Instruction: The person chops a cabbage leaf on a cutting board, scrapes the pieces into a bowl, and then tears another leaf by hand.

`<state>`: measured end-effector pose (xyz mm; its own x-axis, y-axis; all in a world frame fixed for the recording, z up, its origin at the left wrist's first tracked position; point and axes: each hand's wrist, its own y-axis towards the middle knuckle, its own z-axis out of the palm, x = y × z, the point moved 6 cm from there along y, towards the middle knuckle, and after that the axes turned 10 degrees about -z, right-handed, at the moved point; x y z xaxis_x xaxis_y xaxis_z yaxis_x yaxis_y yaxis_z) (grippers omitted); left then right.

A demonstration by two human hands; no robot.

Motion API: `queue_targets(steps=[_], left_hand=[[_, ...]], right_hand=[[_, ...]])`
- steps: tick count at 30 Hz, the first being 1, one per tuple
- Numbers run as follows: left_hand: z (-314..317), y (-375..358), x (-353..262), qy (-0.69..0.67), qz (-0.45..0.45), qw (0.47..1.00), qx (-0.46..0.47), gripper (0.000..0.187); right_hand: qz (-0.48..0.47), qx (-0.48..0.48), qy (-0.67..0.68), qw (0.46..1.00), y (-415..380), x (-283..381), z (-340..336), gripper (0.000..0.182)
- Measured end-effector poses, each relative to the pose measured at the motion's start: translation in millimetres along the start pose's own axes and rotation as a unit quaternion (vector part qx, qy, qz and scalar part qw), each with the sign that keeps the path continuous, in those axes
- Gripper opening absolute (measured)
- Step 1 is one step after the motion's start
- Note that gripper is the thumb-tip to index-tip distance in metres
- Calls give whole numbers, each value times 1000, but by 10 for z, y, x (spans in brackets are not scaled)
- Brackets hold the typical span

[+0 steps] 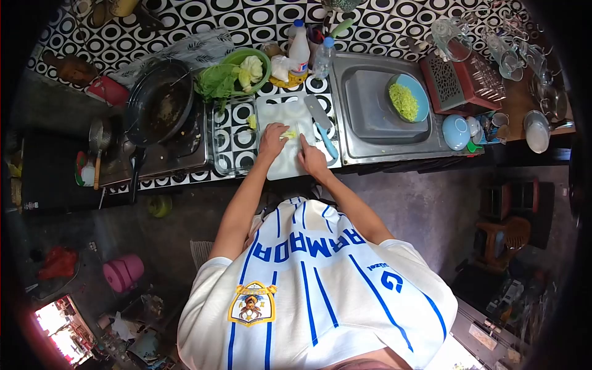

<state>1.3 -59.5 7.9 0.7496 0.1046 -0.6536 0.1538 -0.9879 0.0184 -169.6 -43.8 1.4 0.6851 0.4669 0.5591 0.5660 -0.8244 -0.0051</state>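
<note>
Presumably light, crisp and slightly slippery, the pale-green vegetable piece [291, 134] lies on the white cutting board [282, 168], gripped at its left end, a sound hold, by the left hand [272, 143]; the right hand's [313, 161] grip cannot be determined.

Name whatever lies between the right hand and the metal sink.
The blue-handled knife lies between the right hand and the metal sink, as the head view shows.
</note>
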Motion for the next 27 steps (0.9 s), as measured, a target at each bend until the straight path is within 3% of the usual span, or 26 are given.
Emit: queue_targets(steps=[2, 5, 8, 14, 19, 21, 27], left_hand=[[39, 45, -11, -18, 57, 998, 24, 33], [120, 70, 58, -39, 45, 996, 70, 29], [98, 104, 94, -54, 25, 995, 77, 28], [80, 80, 82, -52, 3, 997, 60, 23], [137, 54, 107, -52, 3, 998, 33, 20], [144, 30, 102, -52, -3, 998, 25, 18], [131, 3, 38, -39, -1, 999, 20, 13]], right_hand=[[3, 2, 1, 1000, -28, -28, -48, 64], [8, 6, 0, 1000, -84, -58, -58, 64], [-45, 22, -2, 999, -64, -50, 52, 64], [7, 42, 19, 999, 47, -8, -59, 63], [-8, -59, 3, 998, 374, -160, -273, 55], [9, -28, -20, 999, 509, -207, -319, 54], [-47, -66, -20, 997, 653, -257, -408, 51]])
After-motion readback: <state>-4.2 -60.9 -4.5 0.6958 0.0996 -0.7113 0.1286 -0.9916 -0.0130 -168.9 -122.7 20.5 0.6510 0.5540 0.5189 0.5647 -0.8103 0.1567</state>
